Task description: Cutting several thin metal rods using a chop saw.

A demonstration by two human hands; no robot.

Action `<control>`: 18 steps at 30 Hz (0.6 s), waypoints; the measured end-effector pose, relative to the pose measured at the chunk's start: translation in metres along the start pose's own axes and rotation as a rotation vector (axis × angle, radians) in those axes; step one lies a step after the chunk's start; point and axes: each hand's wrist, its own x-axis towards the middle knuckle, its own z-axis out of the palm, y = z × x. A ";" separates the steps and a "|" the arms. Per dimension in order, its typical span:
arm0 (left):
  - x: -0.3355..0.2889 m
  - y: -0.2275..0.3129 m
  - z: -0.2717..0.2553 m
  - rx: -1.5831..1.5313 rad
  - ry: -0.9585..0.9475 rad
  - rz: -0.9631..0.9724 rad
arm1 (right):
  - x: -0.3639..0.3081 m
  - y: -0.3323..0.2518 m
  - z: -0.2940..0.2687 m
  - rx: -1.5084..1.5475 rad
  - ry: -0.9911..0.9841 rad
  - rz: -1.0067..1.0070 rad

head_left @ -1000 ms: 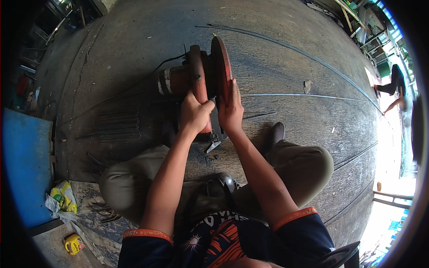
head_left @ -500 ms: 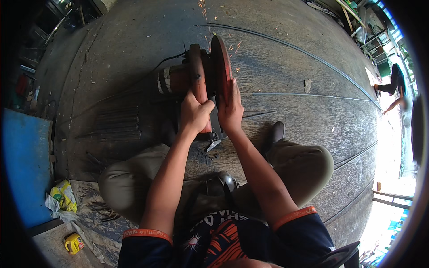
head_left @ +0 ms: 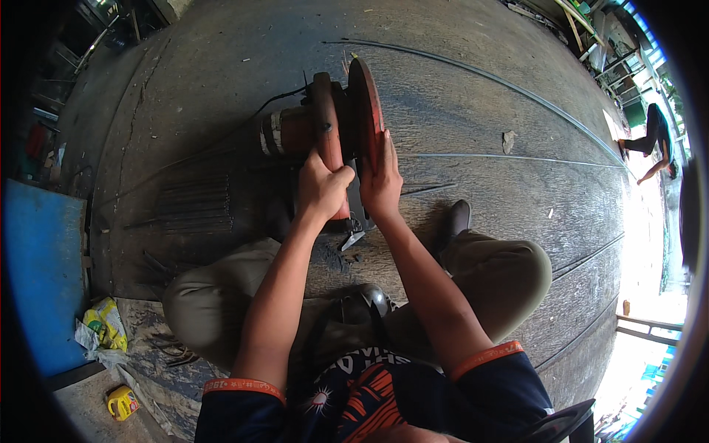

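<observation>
A red and black chop saw stands on the floor in front of me, its round red blade guard on the right side. My left hand is wrapped round the saw's red handle. Against the right face of the guard rests my right hand, its fingers stretched upward along it. A thin metal rod runs from the saw toward the right. A few faint sparks show at the guard's far edge. The blade itself and the rod's end at the saw are hidden.
A longer metal rod curves across the floor. Dark short rods lie in a row at left. At far right another person bends toward the rods' ends. A blue panel and a yellow container are at left.
The sparks beyond the saw have almost died away. The other person at far right has shifted slightly, an arm still reaching down. My hands and the saw have kept their places.
</observation>
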 end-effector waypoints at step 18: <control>0.000 0.003 0.000 0.021 -0.009 -0.009 | -0.001 0.003 0.001 0.003 0.010 -0.001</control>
